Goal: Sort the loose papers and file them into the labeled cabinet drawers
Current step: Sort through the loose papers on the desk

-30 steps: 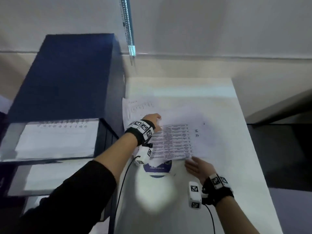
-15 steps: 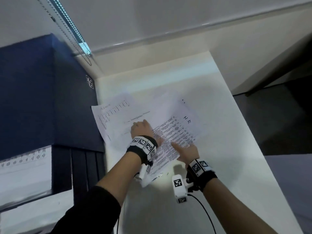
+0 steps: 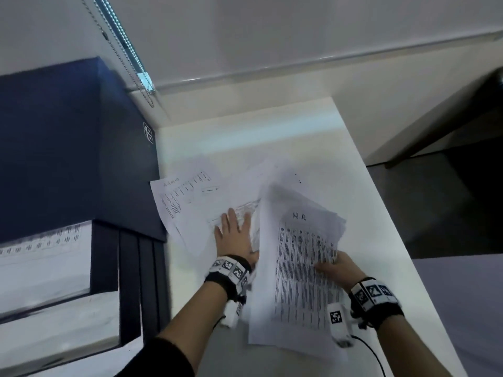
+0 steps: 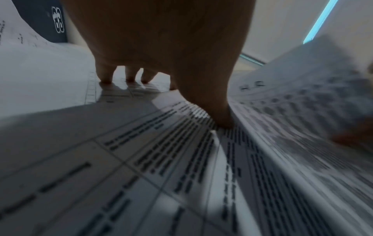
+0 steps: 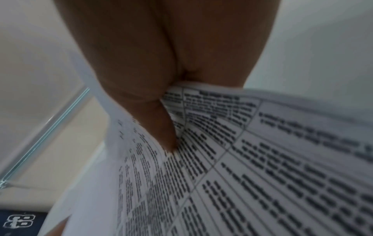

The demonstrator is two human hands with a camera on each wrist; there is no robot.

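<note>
A bundle of printed sheets headed "H.R" (image 3: 299,268) is lifted off the white table (image 3: 272,131), and my right hand (image 3: 333,268) pinches its right edge, thumb on top (image 5: 161,127). My left hand (image 3: 234,235) lies flat with straight fingers (image 4: 105,76) on the loose papers still on the table, among them a sheet headed "Admin" (image 3: 185,197). The dark blue cabinet (image 3: 68,145) stands at the left, with open drawers (image 3: 40,262) holding white sheets.
The table's right edge drops to a dark floor (image 3: 449,213). A blind's bead chain (image 3: 119,50) hangs by the wall behind the cabinet. A cable (image 3: 373,352) runs from my right wrist camera across the table's near end.
My right hand has taken hold of the H.R bundle and raised it off the table. My left hand has spread flat on the remaining papers. The view has swung right, away from the drawers.
</note>
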